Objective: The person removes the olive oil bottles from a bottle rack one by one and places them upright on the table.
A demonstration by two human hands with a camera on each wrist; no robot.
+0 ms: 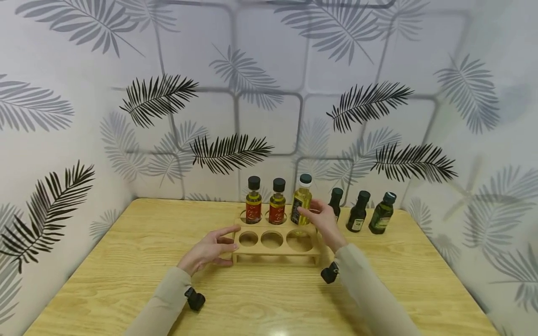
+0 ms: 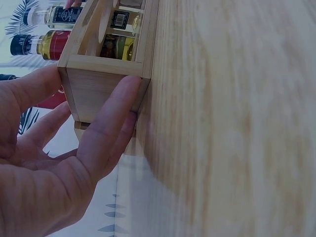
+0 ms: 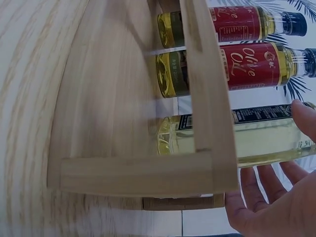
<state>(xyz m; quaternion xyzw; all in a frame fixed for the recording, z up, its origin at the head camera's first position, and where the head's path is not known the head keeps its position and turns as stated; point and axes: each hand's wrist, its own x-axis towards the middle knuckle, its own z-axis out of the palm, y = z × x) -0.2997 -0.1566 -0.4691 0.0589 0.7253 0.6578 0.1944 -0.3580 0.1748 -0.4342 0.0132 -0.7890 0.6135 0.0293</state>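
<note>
A light wooden two-tier bottle rack (image 1: 275,254) with round holes stands on the table. My left hand (image 1: 210,249) rests at its left end. In the left wrist view that hand's fingers lie nearly straight against the end panel (image 2: 94,91). My right hand (image 1: 323,221) holds a clear bottle of yellow oil (image 1: 301,203), thumb on one side and fingers on the other. This bottle stands upright in the rack's back right hole, and its lower part shows inside the rack in the right wrist view. Two red-labelled olive oil bottles (image 1: 253,205) (image 3: 256,66) occupy the other back holes.
Right of the rack, several dark green bottles (image 1: 359,212) (image 1: 381,214) stand in a row, the nearest partly behind my right hand. The front row of holes (image 1: 272,239) holds no bottles. A patterned wall (image 1: 269,116) rises behind the wooden table (image 1: 147,233).
</note>
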